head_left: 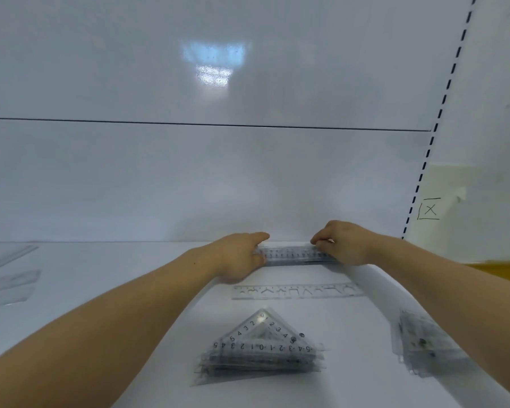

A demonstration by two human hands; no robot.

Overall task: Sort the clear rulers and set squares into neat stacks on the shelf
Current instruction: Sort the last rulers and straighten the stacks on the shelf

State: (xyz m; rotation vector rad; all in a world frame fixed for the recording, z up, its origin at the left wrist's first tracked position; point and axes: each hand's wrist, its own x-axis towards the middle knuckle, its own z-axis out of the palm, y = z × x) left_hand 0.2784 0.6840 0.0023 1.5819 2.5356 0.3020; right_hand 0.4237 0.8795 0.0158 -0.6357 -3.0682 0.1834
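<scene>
Both hands were out at the back edge of the shelf [130,275], working the rulers [292,254]: the left hand [242,254] gripped the stack's left end, the right hand [342,242] pinched its right end, fingers curled over the top. The stack lay lengthwise, just in front of the back wall [189,187]. The way to do this well, I'd say, was to squeeze the ends inward so every ruler lined up, then press the long edge flush to the wall before letting go. Just in front lay a lone stencil ruler [295,291], apart from the stack and unsorted by the look of it. Nearer the front edge sat the set squares [259,348], piled but a little fanned. Another clear pile [421,346] sat by the right edge, partly under the right forearm, and loose clear pieces [9,281] lay off at the left edge. Nothing blocked the hands.
</scene>
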